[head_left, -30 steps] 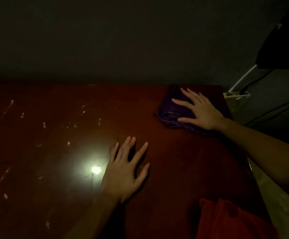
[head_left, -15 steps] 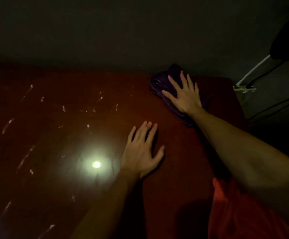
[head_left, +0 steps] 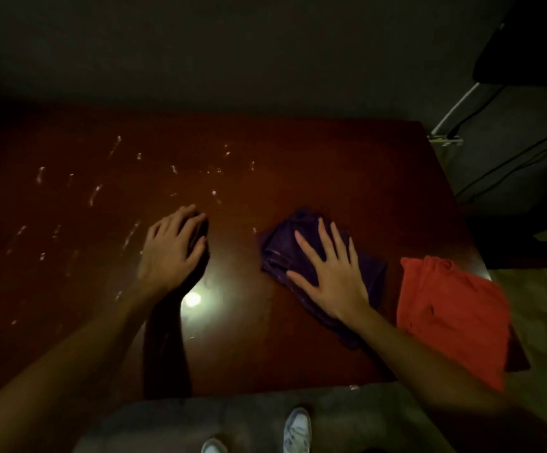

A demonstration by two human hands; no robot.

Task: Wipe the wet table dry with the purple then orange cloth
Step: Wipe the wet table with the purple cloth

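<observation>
A dim view looking down at a dark reddish-brown table point(head_left: 347, 165) seen from the standing person's own head. At the centre of the view, slightly toward 3 o'clock, the right hand point(head_left: 332, 273) lies flat with its fingers straight and spread, pressing down on a crumpled purple cloth point(head_left: 282, 246). The cloth sticks out past the fingertips toward 11 o'clock and trails back under the wrist toward 5 o'clock. Nothing is gripped; the palm and fingers simply rest on the fabric.

Toward 9 o'clock from that hand, well apart from it, the left hand point(head_left: 170, 250) rests palm down on the bare table, fingers relaxed and slightly bent, holding nothing. A bright spot of reflected light point(head_left: 193, 299) glints on the wood just beside its wrist.

An orange cloth point(head_left: 451, 308) lies at 4 o'clock from the purple one, near it but not touching, draped over the table's right-hand edge.

Pale streaks and drops of water point(head_left: 95, 194) are scattered over the table from 9 to 11 o'clock, beyond the left hand.

At 6 o'clock, below the table's near edge, two white shoes point(head_left: 296, 431) show on a grey floor. At 2 o'clock, cables point(head_left: 507, 161) run along the wall.
</observation>
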